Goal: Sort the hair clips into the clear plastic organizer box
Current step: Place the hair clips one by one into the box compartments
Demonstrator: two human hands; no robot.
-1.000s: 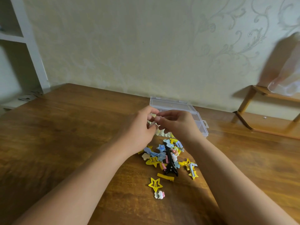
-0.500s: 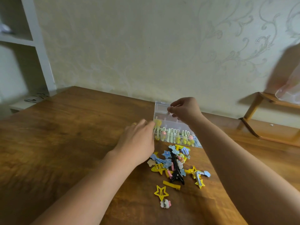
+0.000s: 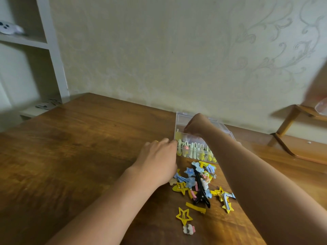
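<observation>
A person's right hand (image 3: 196, 127) reaches into the clear plastic organizer box (image 3: 228, 134) at the far side of a wooden table (image 3: 70, 156), fingers curled down as if pinching something small; what they hold, if anything, cannot be made out. The left hand (image 3: 159, 161) rests at the box's near-left corner, fingertips touching its wall, fingers loosely extended and gripping nothing visible. The unsorted hair clips (image 3: 200, 183) lie in a heap at about 6 o'clock from the box, just right of the left hand, which appears the nearer of the two. A long black clip (image 3: 200, 190) runs roughly 12 to 6 o'clock through the pile. The right forearm hides the box's right-hand compartments; pale clips (image 3: 194, 149) fill the near row.
</observation>
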